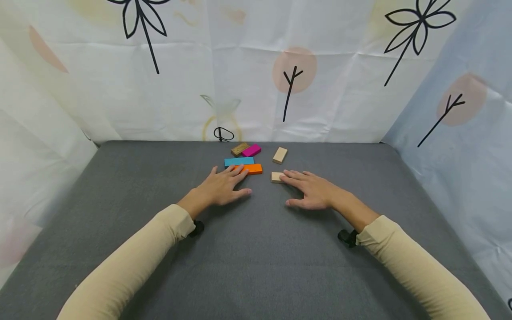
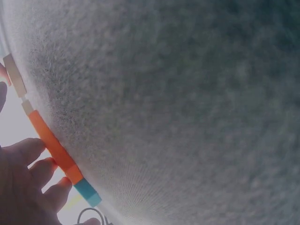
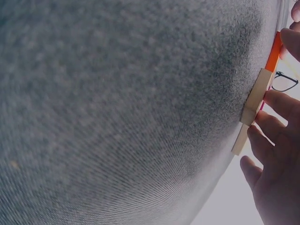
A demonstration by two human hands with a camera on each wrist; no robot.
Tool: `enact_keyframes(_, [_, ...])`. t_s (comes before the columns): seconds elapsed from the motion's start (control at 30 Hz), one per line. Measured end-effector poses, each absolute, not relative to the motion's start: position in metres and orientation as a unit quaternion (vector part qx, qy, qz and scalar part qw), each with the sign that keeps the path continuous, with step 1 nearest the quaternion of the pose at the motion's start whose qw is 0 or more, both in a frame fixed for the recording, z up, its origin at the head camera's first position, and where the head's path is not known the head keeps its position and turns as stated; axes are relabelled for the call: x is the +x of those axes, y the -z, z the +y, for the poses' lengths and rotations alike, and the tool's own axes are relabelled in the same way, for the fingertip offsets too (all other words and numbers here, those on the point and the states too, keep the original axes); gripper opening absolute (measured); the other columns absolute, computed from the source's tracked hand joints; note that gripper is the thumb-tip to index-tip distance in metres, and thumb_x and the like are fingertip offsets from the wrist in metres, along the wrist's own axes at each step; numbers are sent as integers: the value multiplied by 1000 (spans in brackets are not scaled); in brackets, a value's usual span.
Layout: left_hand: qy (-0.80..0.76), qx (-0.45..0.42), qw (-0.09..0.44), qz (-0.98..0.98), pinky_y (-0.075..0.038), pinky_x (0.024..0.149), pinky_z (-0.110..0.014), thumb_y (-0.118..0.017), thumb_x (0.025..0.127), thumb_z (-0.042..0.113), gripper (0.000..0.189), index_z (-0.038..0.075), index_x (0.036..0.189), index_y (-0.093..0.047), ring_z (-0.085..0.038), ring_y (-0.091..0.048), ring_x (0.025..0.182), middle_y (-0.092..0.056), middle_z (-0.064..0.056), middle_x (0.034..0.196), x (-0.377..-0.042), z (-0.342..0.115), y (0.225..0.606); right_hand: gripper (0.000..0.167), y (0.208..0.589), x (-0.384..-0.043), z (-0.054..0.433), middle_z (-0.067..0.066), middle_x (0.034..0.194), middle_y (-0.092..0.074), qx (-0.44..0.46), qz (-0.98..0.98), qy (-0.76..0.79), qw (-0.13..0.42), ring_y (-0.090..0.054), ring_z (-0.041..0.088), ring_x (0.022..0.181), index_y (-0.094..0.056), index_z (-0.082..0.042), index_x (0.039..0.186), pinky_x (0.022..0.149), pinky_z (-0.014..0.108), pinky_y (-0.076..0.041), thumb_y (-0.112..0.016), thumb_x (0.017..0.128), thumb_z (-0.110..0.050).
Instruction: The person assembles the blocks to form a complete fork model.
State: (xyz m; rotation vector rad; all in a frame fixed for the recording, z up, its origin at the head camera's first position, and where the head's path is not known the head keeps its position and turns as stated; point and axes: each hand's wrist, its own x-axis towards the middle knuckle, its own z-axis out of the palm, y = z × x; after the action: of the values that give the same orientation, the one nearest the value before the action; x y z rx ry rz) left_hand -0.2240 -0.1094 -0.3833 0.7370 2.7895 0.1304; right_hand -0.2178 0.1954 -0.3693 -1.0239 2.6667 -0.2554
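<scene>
My left hand is stretched out palm down, its fingertips over the orange block and the blue block just behind it. In the left wrist view, the spread fingers lie at the orange block. My right hand reaches in from the other side, fingers extended, with fingertips at a pale wooden block. That pale block also shows beside the fingers in the right wrist view. Whether the fingertips press on the blocks is hard to tell.
Behind these lie a brown block, a magenta block and a second pale block. All rest on a grey cloth-covered table. A white patterned curtain stands along the back edge and both sides.
</scene>
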Motion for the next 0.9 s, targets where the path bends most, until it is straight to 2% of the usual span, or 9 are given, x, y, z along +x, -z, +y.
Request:
enact_keyframes(0.4, [-57, 279, 133, 949, -11, 114, -69, -41, 99, 65, 79, 18, 160, -23, -29, -17, 151, -19, -5, 165, -218, -109, 382, 82, 370, -218, 196, 11, 164, -22, -345, 923, 84, 146, -22, 31, 150, -28, -12, 158, 120, 53, -14, -64, 93, -46])
enact_keyframes(0.9, [-43, 305, 139, 941, -13, 114, -68, -42, 98, 65, 78, 20, 159, -24, -29, -18, 151, -18, -4, 165, -211, -113, 380, 82, 370, -209, 194, 11, 163, -25, -371, 917, 72, 126, -27, 31, 148, -30, -13, 158, 119, 53, -18, -65, 92, -46])
